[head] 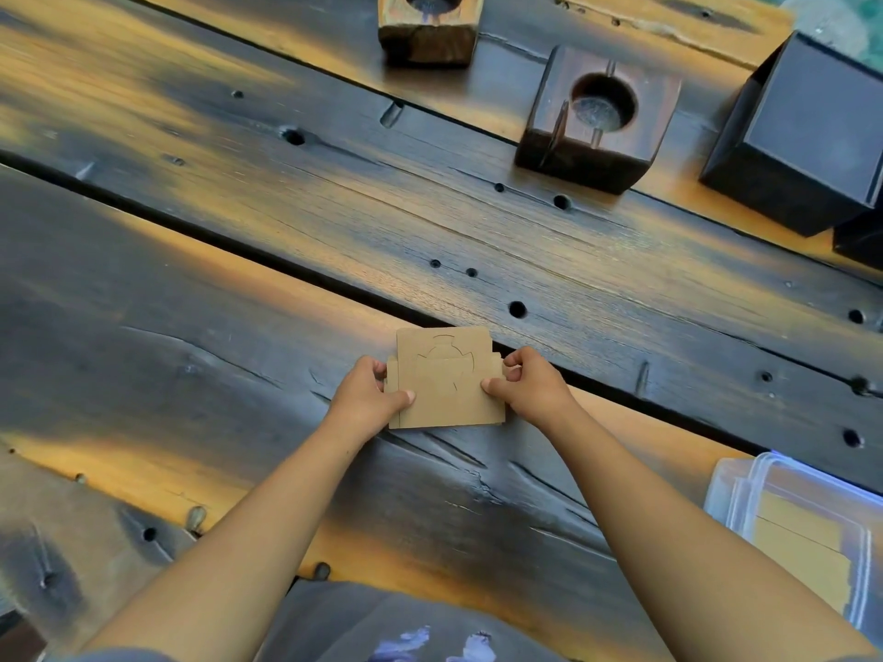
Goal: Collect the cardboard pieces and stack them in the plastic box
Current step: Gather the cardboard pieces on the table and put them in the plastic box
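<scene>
A small stack of brown cardboard pieces (444, 379) with die-cut lines lies on the dark wooden table (239, 327), just in front of me. My left hand (368, 394) grips the stack's left edge, thumb on top. My right hand (528, 382) pinches its right edge. A clear plastic box (745, 484) stands at the lower right, apart from both hands, with tan cardboard pieces (802, 551) lying flat inside it.
Two dark wooden blocks with round holes (597, 150) (427, 35) stand at the far side of the table. A black box (802, 140) sits at the far right. A gap between planks runs diagonally under the cardboard.
</scene>
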